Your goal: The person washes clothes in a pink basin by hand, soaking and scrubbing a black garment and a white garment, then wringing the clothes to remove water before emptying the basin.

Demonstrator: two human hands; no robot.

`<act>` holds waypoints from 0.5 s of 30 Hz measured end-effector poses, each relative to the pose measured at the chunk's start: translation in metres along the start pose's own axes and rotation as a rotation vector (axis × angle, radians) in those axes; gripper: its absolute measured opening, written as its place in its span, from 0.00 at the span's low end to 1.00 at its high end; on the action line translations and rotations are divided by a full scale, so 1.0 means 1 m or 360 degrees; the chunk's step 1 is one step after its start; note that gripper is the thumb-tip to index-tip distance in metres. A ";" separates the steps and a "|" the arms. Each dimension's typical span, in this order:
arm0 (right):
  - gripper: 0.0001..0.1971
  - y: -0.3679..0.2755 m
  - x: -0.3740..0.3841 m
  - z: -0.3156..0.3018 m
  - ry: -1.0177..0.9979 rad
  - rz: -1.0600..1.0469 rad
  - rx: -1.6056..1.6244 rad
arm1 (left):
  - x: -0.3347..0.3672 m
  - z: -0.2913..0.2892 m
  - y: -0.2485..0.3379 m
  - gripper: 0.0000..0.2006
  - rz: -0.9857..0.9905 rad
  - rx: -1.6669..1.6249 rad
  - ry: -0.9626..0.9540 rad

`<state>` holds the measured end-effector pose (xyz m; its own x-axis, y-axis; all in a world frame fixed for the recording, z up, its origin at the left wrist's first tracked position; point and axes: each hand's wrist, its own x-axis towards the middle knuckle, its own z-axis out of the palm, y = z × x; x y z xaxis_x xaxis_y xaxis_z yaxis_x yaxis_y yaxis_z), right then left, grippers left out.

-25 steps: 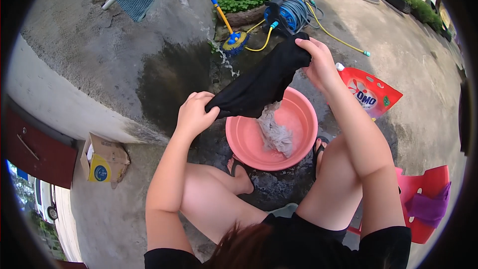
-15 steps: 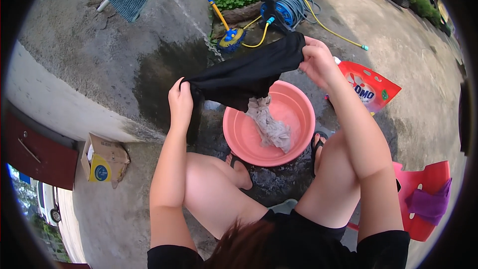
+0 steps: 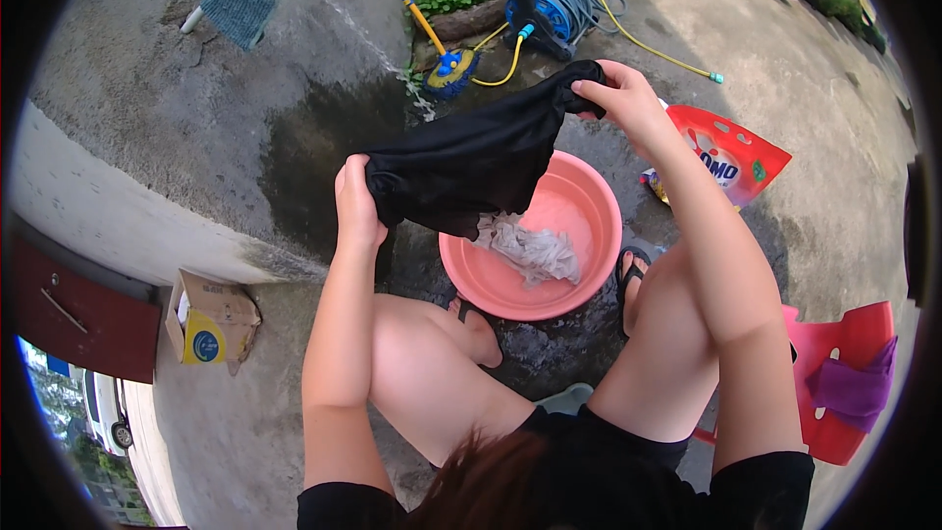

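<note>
A black garment (image 3: 471,157) is stretched between my two hands above the far left part of a pink basin (image 3: 530,309). My left hand (image 3: 359,202) is closed on the garment's left end. Higher up, on the right, my right hand (image 3: 620,106) pinches the other end, where the fabric is bunched. Inside the basin lies a crumpled grey-white cloth (image 3: 535,253); the hanging black fabric hides its far left part, and whether the two touch I cannot tell.
Water (image 3: 353,25) streams from a tap at the far left. Beyond the basin stand a yellow-handled brush (image 3: 449,69) and a hose reel (image 3: 554,15). A red detergent bag (image 3: 731,152) is at right, near a red chair (image 3: 839,432) with a purple cloth. A cardboard box (image 3: 211,319) sits left.
The black garment is spread wider, and its lower edge hangs further down. The grey-white cloth has sunk lower and bunched up in the basin. My left hand has turned slightly on the fabric.
</note>
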<state>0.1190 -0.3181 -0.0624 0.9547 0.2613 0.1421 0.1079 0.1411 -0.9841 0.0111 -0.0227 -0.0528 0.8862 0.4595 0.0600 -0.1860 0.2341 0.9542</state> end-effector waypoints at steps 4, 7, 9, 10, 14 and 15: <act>0.15 0.007 0.006 -0.005 0.0043 -0.0010 -0.0275 | 0.011 -0.012 -0.002 0.11 0.0129 0.0032 -0.0007; 0.16 -0.002 -0.003 0.006 0.0031 0.0097 -0.0044 | 0.013 -0.013 -0.004 0.11 0.0152 0.0078 -0.0006; 0.15 -0.005 -0.005 0.009 0.0029 0.0158 0.0102 | 0.013 -0.012 -0.004 0.11 0.0162 0.0120 0.0023; 0.13 -0.005 -0.005 0.009 0.0011 0.0200 0.0125 | 0.014 -0.012 -0.005 0.10 0.0152 0.0134 0.0041; 0.12 -0.012 -0.010 0.019 0.0076 0.0241 0.0218 | 0.016 -0.014 -0.007 0.10 0.0176 0.0206 0.0069; 0.12 -0.009 -0.007 0.017 0.0077 0.0242 0.0218 | 0.015 -0.013 -0.006 0.10 0.0175 0.0206 0.0068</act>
<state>0.1065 -0.3046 -0.0529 0.9697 0.2437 -0.0155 -0.0740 0.2328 -0.9697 0.0204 -0.0061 -0.0617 0.8441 0.5129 0.1563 -0.2223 0.0696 0.9725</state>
